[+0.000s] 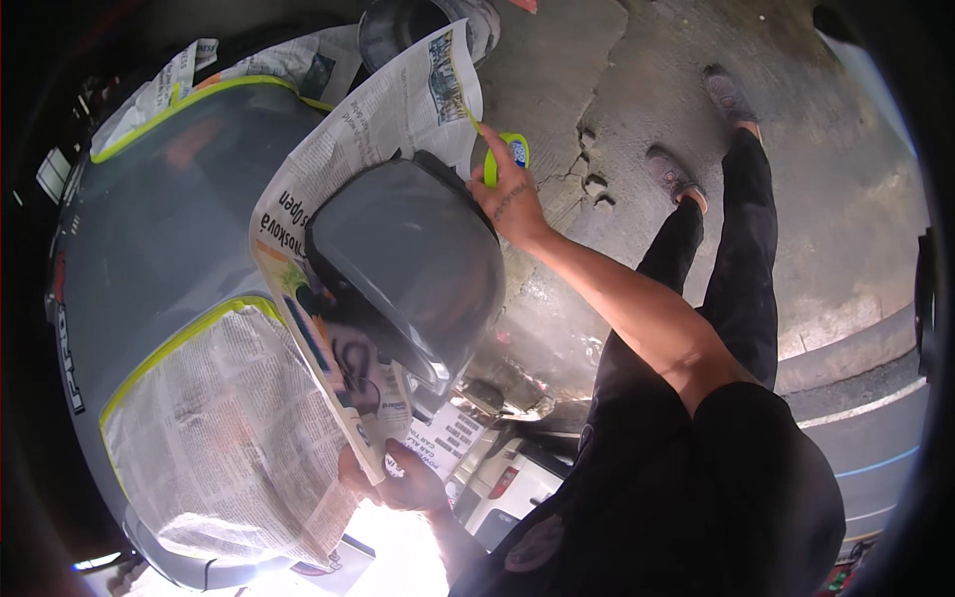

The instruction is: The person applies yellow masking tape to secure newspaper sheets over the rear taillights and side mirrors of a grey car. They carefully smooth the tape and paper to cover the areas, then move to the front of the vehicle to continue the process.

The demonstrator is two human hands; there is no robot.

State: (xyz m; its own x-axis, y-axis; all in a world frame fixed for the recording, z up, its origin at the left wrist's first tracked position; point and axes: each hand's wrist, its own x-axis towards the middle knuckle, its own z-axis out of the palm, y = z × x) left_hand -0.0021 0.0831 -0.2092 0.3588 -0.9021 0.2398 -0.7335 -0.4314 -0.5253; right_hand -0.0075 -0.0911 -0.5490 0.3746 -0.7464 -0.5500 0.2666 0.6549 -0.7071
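Observation:
A sheet of newspaper (368, 119) curves around the grey side mirror (418, 259) of a grey car (199, 189). At the sheet's upper end, my right hand (512, 204) grips a roll of yellow-green masking tape (522, 149); a strip of it runs along the paper's edge. My left hand (403, 483) pinches the sheet's lower end, below the mirror. Beside it, newspaper (224, 428) bordered with yellow-green tape covers the car's side window. More taped newspaper (159, 99) lies over the glass at the upper left.
A round grey container (398, 35) stands on the floor beyond the sheet. The concrete floor (647, 60) has a crack with broken holes (594, 186). My shoes (731, 95) are at the upper right. A white vehicle (522, 483) with a red tail light shows behind my left arm.

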